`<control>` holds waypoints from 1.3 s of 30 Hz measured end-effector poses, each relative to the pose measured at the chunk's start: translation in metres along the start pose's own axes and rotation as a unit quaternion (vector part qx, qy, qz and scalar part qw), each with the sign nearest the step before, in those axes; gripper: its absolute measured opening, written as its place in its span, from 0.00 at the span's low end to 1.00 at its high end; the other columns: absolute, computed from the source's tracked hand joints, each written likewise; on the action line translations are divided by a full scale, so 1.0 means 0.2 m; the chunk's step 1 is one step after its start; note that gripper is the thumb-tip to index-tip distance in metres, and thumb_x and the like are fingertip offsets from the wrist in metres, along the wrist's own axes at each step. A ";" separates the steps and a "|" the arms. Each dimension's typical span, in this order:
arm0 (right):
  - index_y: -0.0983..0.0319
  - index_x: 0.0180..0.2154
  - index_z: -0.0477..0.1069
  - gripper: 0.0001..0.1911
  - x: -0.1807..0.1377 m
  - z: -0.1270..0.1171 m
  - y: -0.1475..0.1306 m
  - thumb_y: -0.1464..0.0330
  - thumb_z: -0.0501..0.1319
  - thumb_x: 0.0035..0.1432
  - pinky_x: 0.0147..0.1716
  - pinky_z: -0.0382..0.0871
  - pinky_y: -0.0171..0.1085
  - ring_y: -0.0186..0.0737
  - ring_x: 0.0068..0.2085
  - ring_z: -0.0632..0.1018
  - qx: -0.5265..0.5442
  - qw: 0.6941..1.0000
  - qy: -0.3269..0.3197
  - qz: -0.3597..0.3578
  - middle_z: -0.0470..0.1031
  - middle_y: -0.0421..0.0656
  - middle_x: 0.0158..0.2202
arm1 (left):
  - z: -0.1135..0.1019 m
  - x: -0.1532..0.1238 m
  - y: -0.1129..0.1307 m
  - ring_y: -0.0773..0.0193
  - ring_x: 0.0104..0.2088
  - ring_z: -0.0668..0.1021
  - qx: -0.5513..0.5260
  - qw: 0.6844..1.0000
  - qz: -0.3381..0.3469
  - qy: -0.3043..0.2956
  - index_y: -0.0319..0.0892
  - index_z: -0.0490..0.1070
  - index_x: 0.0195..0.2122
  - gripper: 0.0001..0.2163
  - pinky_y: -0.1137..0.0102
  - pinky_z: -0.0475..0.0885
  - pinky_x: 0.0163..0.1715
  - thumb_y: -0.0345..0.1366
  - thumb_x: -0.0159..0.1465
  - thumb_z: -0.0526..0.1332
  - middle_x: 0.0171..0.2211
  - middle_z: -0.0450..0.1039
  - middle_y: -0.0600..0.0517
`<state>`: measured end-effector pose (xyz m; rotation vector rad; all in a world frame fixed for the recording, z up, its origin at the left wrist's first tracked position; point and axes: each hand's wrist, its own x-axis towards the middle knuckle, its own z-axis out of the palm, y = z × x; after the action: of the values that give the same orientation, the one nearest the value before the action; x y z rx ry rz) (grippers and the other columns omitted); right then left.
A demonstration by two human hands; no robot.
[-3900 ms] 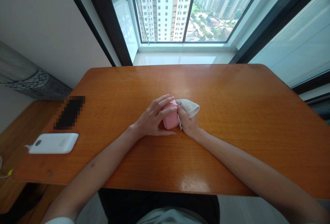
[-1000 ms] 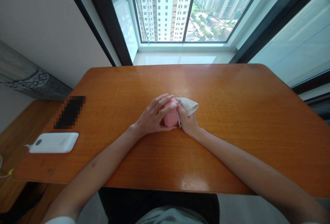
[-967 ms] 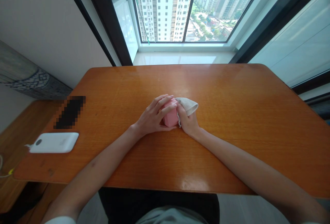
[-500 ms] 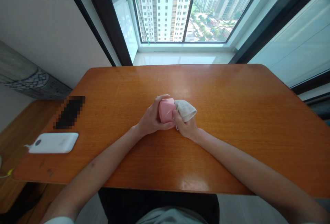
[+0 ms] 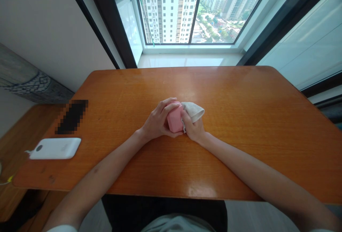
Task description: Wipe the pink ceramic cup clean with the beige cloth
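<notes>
A small pink object with flat, angled faces (image 5: 175, 119) is held over the middle of the table; its exact kind does not show. My left hand (image 5: 160, 119) wraps round it from the left, fingers over the top and thumb along the near side. On the other side, my right hand (image 5: 194, 128) grips a light grey cloth (image 5: 194, 111), pressing it against the pink object's right face. The cloth's loose end sticks out to the right above the hand. My right fingers are mostly hidden beneath the cloth.
The brown wooden table (image 5: 240, 118) fills most of the view. At its left side lie a white rectangular device with a cable (image 5: 56, 148) and a dark, pixelated rectangular item (image 5: 71, 117). A window (image 5: 187, 11) stands beyond the far edge.
The pink object has turned and shifted slightly right in my left hand, whose fingers now reach further over its top. My right hand stays at its side with the cloth.
</notes>
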<state>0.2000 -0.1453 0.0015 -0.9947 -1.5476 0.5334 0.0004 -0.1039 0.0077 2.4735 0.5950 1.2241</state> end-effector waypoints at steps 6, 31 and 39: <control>0.54 0.49 0.76 0.16 0.00 0.00 0.00 0.52 0.55 0.79 0.52 0.77 0.53 0.51 0.47 0.82 -0.048 0.998 -0.008 -0.044 0.82 0.46 0.44 | 0.01 0.00 0.01 0.44 0.59 0.81 -0.125 0.985 -0.122 0.020 0.47 0.65 0.69 0.43 0.53 0.79 0.60 0.57 0.57 0.78 0.63 0.75 0.40; 0.54 0.52 0.78 0.17 0.01 0.00 -0.01 0.53 0.55 0.79 0.57 0.78 0.54 0.51 0.50 0.84 -0.015 1.000 -0.015 -0.010 0.85 0.46 0.48 | -0.03 0.02 0.02 0.40 0.68 0.77 0.025 0.999 0.033 0.006 0.49 0.62 0.73 0.45 0.46 0.78 0.66 0.54 0.60 0.79 0.69 0.69 0.36; 0.55 0.43 0.74 0.18 0.01 0.00 -0.04 0.52 0.54 0.79 0.48 0.77 0.51 0.49 0.42 0.80 -0.060 0.997 -0.040 -0.038 0.79 0.45 0.37 | 0.00 0.00 0.01 0.53 0.48 0.83 -0.198 0.964 -0.178 0.029 0.43 0.69 0.65 0.35 0.61 0.79 0.49 0.66 0.69 0.65 0.55 0.80 0.43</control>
<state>0.1966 -0.1484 0.0091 -1.0105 -1.6987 0.4348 0.0012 -0.1051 0.0076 1.9094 0.6965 1.1429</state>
